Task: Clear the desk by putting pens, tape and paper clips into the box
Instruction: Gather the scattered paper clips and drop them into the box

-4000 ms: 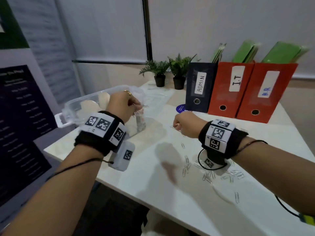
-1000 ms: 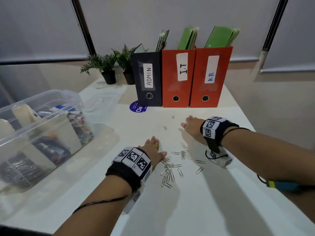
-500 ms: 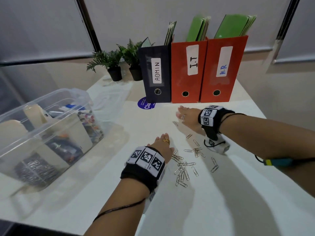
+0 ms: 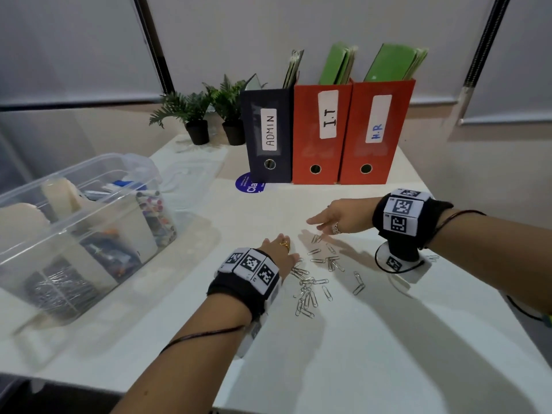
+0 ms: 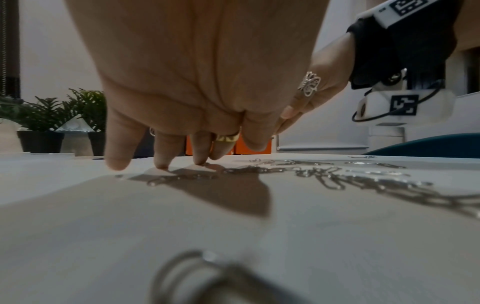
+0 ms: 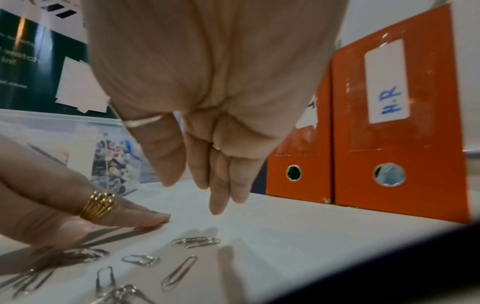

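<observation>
We wear black wristbands (image 4: 239, 291) topped with white blocks of 3 black square codes, thin cords, a gold ring (image 4: 284, 244) and a silver ring (image 4: 335, 228).

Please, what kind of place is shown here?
Most likely an office desk: file holders labelled ADMIN, I.T and H.R, loose paper clips on the white table, and a clear box of stationery.

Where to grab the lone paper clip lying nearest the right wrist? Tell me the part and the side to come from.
Pinch the paper clip across its two long wire sides, coming straight down from above. It lies flat on the white desk, clear of the tangled pile, so there is no edge to get under; probably slide it with a fingertip first, then pinch with the right hand.
</observation>
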A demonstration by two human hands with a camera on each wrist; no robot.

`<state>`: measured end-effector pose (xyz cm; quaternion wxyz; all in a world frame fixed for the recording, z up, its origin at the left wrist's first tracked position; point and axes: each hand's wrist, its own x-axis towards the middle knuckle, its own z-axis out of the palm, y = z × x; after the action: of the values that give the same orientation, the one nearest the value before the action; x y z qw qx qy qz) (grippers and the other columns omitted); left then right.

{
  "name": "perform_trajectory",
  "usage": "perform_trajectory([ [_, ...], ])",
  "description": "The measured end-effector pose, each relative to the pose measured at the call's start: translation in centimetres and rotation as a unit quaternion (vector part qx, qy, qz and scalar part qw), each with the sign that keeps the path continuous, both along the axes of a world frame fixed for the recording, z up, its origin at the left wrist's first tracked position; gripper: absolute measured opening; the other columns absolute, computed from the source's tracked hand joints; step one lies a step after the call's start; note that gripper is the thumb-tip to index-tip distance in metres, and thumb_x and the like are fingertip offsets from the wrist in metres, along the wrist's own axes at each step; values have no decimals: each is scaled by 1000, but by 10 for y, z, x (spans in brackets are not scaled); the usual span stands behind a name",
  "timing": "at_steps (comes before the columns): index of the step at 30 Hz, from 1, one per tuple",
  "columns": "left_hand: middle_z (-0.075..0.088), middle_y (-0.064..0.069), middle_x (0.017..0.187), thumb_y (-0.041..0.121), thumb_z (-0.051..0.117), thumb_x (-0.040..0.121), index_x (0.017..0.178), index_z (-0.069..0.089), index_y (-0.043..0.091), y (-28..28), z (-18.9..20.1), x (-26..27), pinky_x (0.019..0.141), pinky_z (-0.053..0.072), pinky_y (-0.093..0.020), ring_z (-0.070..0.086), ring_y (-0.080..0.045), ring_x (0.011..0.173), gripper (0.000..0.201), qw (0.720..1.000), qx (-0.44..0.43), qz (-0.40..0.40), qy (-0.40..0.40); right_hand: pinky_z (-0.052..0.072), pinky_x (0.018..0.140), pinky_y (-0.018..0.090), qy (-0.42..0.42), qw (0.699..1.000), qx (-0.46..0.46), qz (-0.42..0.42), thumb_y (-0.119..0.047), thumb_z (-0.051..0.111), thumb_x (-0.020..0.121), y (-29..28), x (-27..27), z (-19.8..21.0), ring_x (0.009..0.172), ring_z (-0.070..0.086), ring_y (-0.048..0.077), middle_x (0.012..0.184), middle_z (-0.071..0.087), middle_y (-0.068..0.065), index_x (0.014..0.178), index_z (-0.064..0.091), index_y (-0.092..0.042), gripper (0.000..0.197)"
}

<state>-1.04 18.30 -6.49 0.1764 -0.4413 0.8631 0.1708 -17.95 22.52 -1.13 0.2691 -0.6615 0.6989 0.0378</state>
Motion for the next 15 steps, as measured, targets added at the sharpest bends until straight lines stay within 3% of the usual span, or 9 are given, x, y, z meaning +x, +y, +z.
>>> perform_trajectory([
  [5,-4,-1,159,47,21,100,151,3,14,18,6,-4,118,4,-43,0,-32,146,64,999,-6,-38,7,28,114,30,73,997,6,-35,-22,49,96,34,-17,7,133,42,16,143,47,-1,144,36,-17,50],
  [8,2,-1,159,57,33,93,150,17,27,37,-1,-4,119,5,-46,-2,-30,146,66,993,-25,-113,29,29,113,32,128,991,5,-49,-21,44,98,54,-27,2,134,40,20,144,45,2,144,36,-16,47],
  [10,2,3,159,62,44,87,149,16,30,45,0,-5,119,12,-45,-1,-31,146,75,991,3,-130,33,30,111,32,187,981,13,-49,-17,37,99,68,-33,-1,133,39,24,145,43,6,145,35,-13,46],
  [13,29,-2,153,53,55,86,148,20,16,46,7,-11,112,27,-33,31,-23,139,80,993,-9,-104,59,35,106,31,250,967,27,-50,-10,35,96,86,-44,-5,130,42,27,141,46,11,140,41,-7,44],
  [15,39,-1,147,48,58,86,148,24,15,43,13,-9,108,31,-30,40,-20,133,77,992,-28,-83,90,42,93,27,262,962,44,-69,-8,38,93,95,-50,-11,118,51,27,126,55,15,123,56,-2,35],
])
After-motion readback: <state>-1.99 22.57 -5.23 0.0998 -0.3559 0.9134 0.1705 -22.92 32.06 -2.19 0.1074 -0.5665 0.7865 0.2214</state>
